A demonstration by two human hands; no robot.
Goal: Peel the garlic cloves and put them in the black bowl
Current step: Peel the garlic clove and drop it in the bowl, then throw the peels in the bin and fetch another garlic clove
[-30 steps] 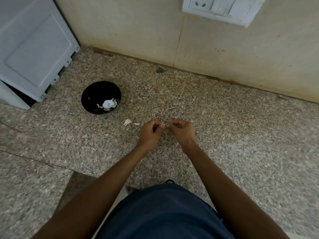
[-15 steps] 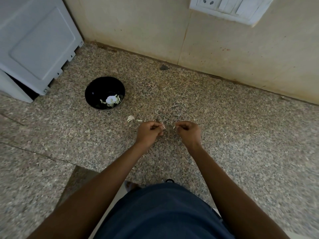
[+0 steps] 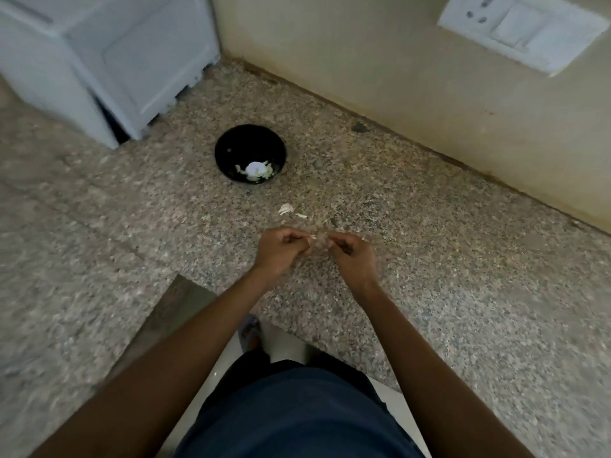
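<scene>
Left hand (image 3: 281,247): grip pinching small pale garlic clove (image 3: 312,237). Right hand (image 3: 352,254): grip curled, contents indiscernible. Peeling underway; next, likely drop into round black bowl (image 3: 250,153).

No readable text, label, brand, number or sign shows anywhere in this view.

bench (image 3: 429,292): speckled granite-like stone, smooth, dull sheen | black bowl (image 3: 231,150): glossy, smooth | garlic skins (image 3: 286,209): papery, pale | wall (image 3: 363,61): matt cream plaster, stained | switch plate (image 3: 522,31): smooth white plastic | cabinet (image 3: 99,54): matt white
</scene>
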